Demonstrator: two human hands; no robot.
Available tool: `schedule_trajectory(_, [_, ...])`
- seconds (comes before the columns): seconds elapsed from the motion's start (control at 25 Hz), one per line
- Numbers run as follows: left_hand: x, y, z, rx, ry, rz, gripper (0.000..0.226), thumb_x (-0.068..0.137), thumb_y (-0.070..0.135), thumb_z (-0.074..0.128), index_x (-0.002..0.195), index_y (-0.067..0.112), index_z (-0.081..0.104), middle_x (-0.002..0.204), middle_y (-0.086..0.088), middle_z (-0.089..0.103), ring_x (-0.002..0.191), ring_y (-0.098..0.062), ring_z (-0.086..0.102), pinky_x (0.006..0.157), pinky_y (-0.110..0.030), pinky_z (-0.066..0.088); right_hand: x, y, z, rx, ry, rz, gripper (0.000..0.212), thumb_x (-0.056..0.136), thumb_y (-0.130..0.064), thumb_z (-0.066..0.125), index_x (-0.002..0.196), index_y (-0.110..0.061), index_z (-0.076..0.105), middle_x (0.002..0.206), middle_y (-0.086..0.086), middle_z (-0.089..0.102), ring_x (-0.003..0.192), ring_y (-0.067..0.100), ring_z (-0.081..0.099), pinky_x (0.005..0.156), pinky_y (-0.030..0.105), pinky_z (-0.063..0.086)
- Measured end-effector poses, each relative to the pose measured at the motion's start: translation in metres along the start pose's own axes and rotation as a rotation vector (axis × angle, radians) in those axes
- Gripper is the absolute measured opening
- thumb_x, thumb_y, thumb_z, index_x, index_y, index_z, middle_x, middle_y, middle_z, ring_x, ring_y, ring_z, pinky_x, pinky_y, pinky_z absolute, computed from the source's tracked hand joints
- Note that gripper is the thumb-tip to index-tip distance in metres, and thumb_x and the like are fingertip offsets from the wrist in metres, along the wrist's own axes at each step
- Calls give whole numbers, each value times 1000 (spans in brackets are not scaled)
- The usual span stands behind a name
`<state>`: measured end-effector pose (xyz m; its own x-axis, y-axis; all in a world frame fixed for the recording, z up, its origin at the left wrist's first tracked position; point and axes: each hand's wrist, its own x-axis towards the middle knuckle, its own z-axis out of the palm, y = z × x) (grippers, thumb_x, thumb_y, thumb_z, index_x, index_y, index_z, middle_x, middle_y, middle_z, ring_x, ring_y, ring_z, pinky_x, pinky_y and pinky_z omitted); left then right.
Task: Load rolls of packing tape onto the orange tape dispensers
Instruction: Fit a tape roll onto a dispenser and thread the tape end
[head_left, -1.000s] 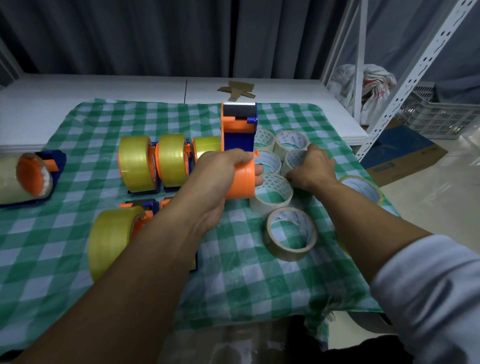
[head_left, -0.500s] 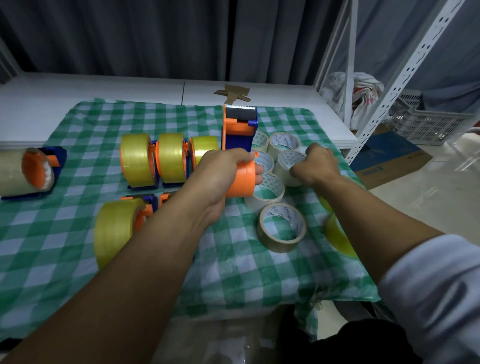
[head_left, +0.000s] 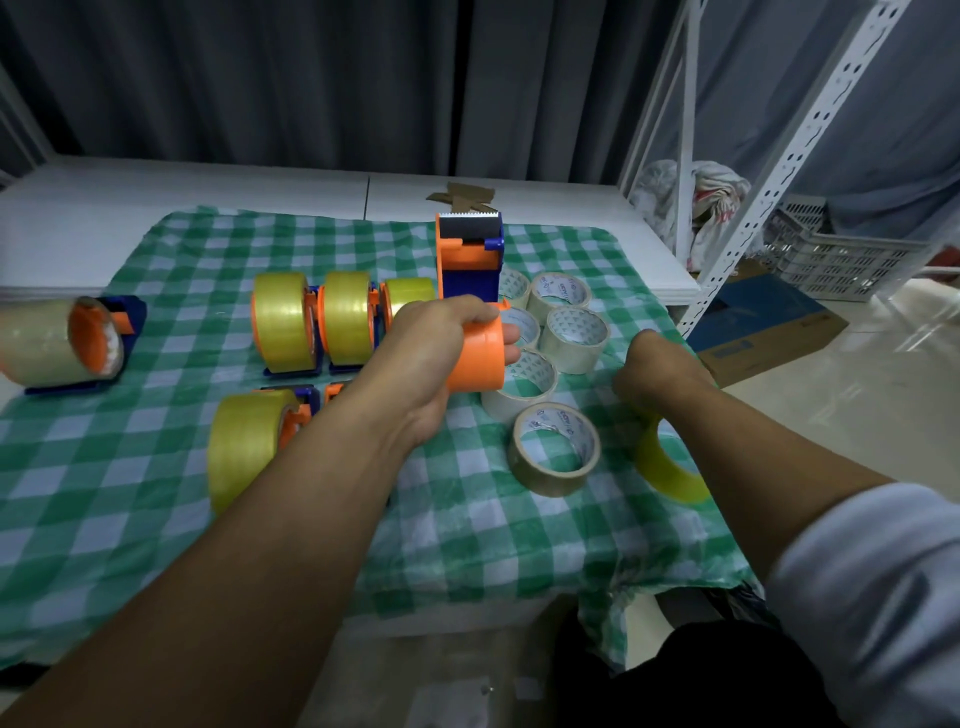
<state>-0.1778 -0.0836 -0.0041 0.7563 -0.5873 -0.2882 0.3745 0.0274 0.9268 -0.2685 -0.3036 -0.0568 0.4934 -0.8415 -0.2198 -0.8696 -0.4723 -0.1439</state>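
Yellow film wound tight on a card core: the roll (head_left: 670, 467) sits nearest, tilted under the right wrist at the cloth's (head_left: 467, 530) right edge. The right hand (head_left: 655, 375) curls over its upper rim, though the fingertips are hidden.

My reading is that the roll is stiff, fairly light and smooth on its face, so the safer hold is through the core or across both flat sides. A squeezed core could go out of round and bind on the hub.

A tan roll (head_left: 555, 449) lies flat just beside it, with more loose rolls (head_left: 574, 338) clustered behind, touching each other.

The left hand (head_left: 441, 345) is wrapped round the orange hub of the empty dispenser (head_left: 467, 280), with its fingers closed on it. The dispenser is hard plastic with a toothed blade at the far end, so keep clear of that end.

Loaded dispensers (head_left: 283, 322) stand to the left in two rows, and one more lies apart at the far left.

The inner cores carry a repeated printed mark and a line of lettering, too small to read. No brand is legible anywhere.

Cardboard scraps (head_left: 460, 195) lie beyond the cloth, in front of a dark curtain (head_left: 311, 78).
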Motion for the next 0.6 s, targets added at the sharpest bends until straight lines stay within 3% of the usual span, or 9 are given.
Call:
schedule_trajectory(0.12, [-1, 1, -2, 8, 5, -2, 10, 94, 12, 63, 101, 5, 64, 85, -12, 79, 74, -23, 75, 89, -44, 60, 1, 3, 5, -80, 32, -16, 32, 89, -17, 59, 119, -11, 49, 121, 15, 58, 113, 37, 57, 96, 49, 50])
schedule_trajectory(0.32, [-3, 4, -8, 11, 8, 3, 10, 94, 12, 63, 101, 6, 64, 86, -11, 79, 73, -21, 76, 80, -38, 61, -5, 7, 5, -74, 162, -46, 15, 92, -8, 55, 106, -9, 51, 115, 17, 60, 97, 36, 55, 75, 39, 43])
schedule_trajectory(0.6, [-13, 11, -14, 2, 8, 25, 5, 93, 6, 59, 97, 5, 62, 80, -9, 79, 70, -20, 75, 78, -38, 61, -23, -17, -25, 23, 395, -167, 22, 92, -7, 56, 114, -5, 58, 116, 21, 64, 107, 41, 60, 73, 38, 38])
